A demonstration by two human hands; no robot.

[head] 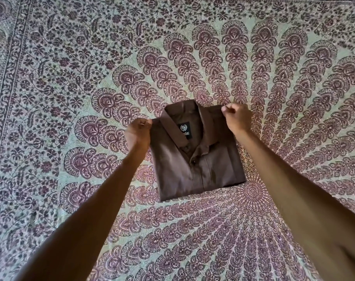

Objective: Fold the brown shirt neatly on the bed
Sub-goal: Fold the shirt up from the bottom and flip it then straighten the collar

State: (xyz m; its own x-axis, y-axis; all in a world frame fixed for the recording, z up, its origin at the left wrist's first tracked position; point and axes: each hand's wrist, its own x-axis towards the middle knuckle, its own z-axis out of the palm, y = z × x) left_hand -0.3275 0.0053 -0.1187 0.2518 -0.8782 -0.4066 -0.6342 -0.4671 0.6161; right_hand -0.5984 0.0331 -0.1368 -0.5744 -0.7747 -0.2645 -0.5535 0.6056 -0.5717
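Head view. Brown shirt (194, 159) at frame centre, lying on bed (71, 78) with patterned cover: compact rectangle, collar (184, 126) toward top, placket buttoned, black neck label (184, 127) visible. Left hand (137, 133) pinches upper-left shoulder corner, fingers curled tight. Right hand (235, 117) pinches upper-right shoulder corner, fingers curled likewise. Fold judged near complete. Handling estimate: fabric light, soft, limp; layers shift if dragged. Grip at shoulder corners or folded side edges; support underside when lifting.
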